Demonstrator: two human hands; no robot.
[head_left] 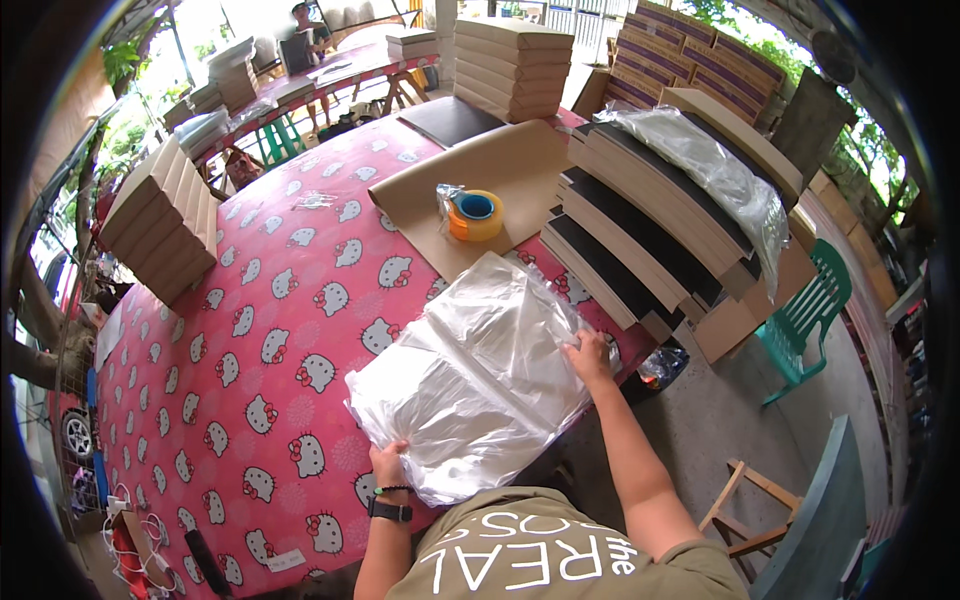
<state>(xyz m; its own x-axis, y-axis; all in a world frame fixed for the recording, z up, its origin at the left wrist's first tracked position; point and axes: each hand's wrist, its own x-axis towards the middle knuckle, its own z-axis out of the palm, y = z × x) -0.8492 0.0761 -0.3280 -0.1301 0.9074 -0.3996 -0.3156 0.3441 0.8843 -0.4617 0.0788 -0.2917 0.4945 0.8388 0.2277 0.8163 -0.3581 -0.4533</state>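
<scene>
"Olive shirt [540, 550] closest; where's the plastic sheeting [470, 400] beyond it?"

"Over the pink table's [235, 400] near edge, left hand [389, 465] closed on its near-left corner, right hand [590, 356] on its right edge, some fingertips hidden"

"How would you handle it?"

"Gently: hold both edges taut, smooth creases outward, avoid pinching hard. It looks milky, thin, glossy and wrinkled, with a long fold across"

Between fingers [576, 351]: plastic sheeting [475, 370], glossy, wrinkled. Beyond them: kraft paper [525, 160], matt; tape roll [463, 230], glossy plastic. Left of them: smooth tablecloth [240, 395].
</scene>
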